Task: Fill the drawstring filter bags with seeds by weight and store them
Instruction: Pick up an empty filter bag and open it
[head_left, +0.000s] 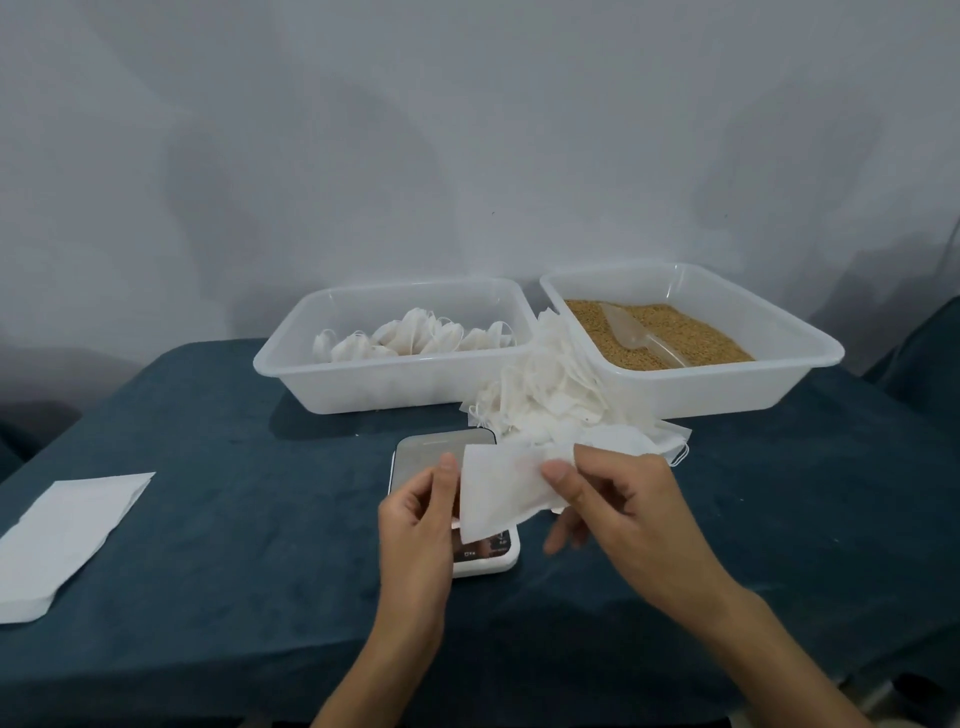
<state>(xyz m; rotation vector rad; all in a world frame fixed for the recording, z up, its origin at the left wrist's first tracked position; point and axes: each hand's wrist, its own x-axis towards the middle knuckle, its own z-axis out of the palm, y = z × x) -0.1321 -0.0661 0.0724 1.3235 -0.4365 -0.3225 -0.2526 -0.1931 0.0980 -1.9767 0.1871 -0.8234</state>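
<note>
An empty white filter bag (498, 488) hangs above the small kitchen scale (441, 452). My right hand (613, 499) pinches its right edge between thumb and fingers. My left hand (421, 519) touches the bag's left edge with its thumb up; how firmly it holds is unclear. A heap of empty white bags (556, 405) lies just behind, between the two trays. The left white tray (363, 389) holds several filled, tied bags (415, 335). Brown seeds (675, 332) fill the right white tray (727, 389), with a clear plastic scoop (639, 332) lying in them.
A flat white paper packet (67, 535) lies at the table's left edge. The table is covered by a dark blue cloth (234, 519). A pale wall stands right behind the trays.
</note>
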